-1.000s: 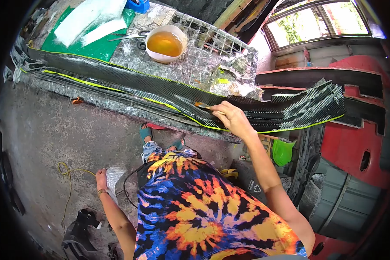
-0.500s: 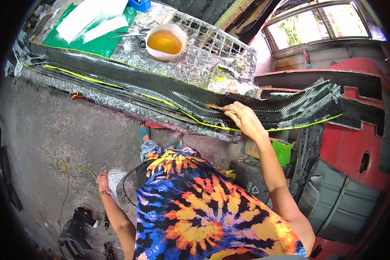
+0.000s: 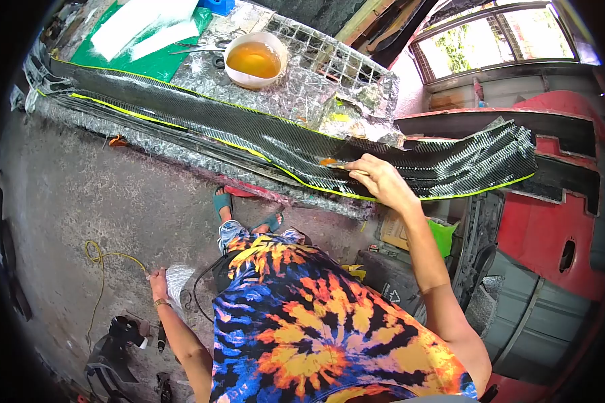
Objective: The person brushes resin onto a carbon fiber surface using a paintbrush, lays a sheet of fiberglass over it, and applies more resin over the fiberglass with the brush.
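Observation:
My right hand is closed around the handle of a small brush, whose orange-tinted bristles rest on a long, dark carbon-fibre piece. This piece is edged with yellow-green tape and looks wet and shiny at its right end. Behind it, a white bowl of amber liquid stands on the bench, with scissors beside it. Low on the left, my left hand is beside a whitish translucent sheet or cup-like thing; its fingers are too small to make out clearly.
White fibre sheets lie on a green sheet at the bench's far left. A wire grid runs along the back. Red panels stand at the right. A yellow cord and black parts lie on the floor.
The brush in my right hand has moved to the right along the dark piece. My left hand has stayed low at the left with little movement.

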### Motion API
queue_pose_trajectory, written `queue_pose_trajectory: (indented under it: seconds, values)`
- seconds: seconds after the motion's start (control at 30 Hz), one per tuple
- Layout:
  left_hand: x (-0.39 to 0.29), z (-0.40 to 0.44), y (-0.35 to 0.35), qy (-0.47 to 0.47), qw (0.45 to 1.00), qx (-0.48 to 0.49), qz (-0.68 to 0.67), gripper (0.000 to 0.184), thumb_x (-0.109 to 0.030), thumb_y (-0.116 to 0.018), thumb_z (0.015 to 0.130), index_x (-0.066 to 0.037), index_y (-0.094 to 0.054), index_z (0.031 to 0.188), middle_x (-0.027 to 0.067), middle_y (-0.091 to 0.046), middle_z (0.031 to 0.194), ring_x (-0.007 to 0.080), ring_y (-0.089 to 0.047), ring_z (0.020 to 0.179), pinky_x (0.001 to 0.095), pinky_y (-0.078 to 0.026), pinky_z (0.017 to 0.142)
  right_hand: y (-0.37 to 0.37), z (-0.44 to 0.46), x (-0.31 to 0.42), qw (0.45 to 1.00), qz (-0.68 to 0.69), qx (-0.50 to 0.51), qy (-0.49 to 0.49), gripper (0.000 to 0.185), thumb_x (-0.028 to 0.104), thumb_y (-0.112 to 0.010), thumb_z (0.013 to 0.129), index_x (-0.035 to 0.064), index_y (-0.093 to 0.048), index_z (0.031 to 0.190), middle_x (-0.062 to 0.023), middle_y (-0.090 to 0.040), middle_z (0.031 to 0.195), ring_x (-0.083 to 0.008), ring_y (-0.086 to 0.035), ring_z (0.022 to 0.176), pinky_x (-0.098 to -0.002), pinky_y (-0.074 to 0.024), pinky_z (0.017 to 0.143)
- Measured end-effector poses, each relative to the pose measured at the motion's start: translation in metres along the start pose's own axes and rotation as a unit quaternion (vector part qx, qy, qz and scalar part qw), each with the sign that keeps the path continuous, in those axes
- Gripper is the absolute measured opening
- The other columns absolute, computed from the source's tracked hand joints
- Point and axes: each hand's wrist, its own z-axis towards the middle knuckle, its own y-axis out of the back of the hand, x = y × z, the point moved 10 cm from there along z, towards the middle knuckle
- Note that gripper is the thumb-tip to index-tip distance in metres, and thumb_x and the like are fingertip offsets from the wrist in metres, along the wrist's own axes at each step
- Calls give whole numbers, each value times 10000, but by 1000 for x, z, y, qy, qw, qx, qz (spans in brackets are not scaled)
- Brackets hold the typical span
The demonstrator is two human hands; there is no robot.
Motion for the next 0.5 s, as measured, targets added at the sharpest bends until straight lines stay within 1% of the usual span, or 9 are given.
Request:
queue_pose_trajectory:
  seconds: [0.03,0.13,0.2,0.27,0.3,0.4,0.43,0.47,0.5]
  values:
    - [-3,-5,-1,-14,1000,-14,14,304,-211,-579,891,-83,-512,623,-69,-396,582,60,-312,571,267,-254,506,4,-3,-3,1000,-6,8,-1,191,182,-599,864,49,-638,995,-132,-563,839,-329,-584,783,-407,-467,697]
    - [8,-12,-5,0,1000,-8,-22,299,-217,-576,895,-74,-514,640,-67,-407,582,63,-315,568,268,-259,506,16,-12,-10,1000,-13,14,0,194,186,-597,865,45,-641,991,-130,-568,840,-329,-584,787,-403,-468,705]
    - [6,-16,-8,-4,999,-5,-31,282,-234,-573,901,-54,-560,684,-68,-417,597,61,-314,571,261,-256,506,26,-19,-13,1000,-11,9,-1,195,189,-594,867,45,-643,990,-130,-570,844,-328,-586,789,-400,-469,709]
    - [-5,-29,0,-24,997,-74,-14,285,-254,-566,910,-8,-613,774,-49,-463,641,69,-346,597,255,-290,529,39,-30,-16,999,-33,2,-6,192,193,-587,872,51,-647,986,-126,-582,847,-322,-589,795,-398,-468,715]
    - [-7,-29,2,-29,997,-76,-11,285,-254,-566,910,-8,-613,774,-49,-463,641,69,-346,597,255,-290,529,50,-35,-13,999,-37,-21,-13,189,200,-582,876,55,-652,976,-120,-588,838,-313,-591,787,-390,-471,711]
    - [8,-34,0,32,999,-36,-25,427,-350,-542,908,65,-631,863,54,-595,801,153,-488,745,319,-419,703,67,-52,-1,992,33,-121,-23,172,133,-610,862,29,-652,992,-111,-597,805,-255,-597,712,-338,-470,653]
    - [8,-37,-1,26,998,-44,-27,451,-357,-544,906,87,-620,931,85,-613,861,168,-495,785,319,-421,740,60,-55,4,986,74,-150,-14,172,120,-616,858,25,-651,997,-111,-601,804,-237,-599,704,-326,-467,643]
    - [7,-39,0,20,998,-51,-22,451,-357,-544,906,87,-620,931,85,-613,861,168,-495,785,319,-421,740,46,-56,9,977,117,-178,-3,173,106,-623,855,20,-650,1003,-111,-604,804,-219,-601,697,-314,-464,633]
    - [8,-44,-2,26,998,-52,-6,458,-356,-551,903,93,-611,974,99,-616,904,178,-507,818,325,-422,762,24,-54,10,978,122,-169,-17,171,106,-634,850,27,-654,1001,-109,-603,805,-200,-606,703,-297,-462,621]
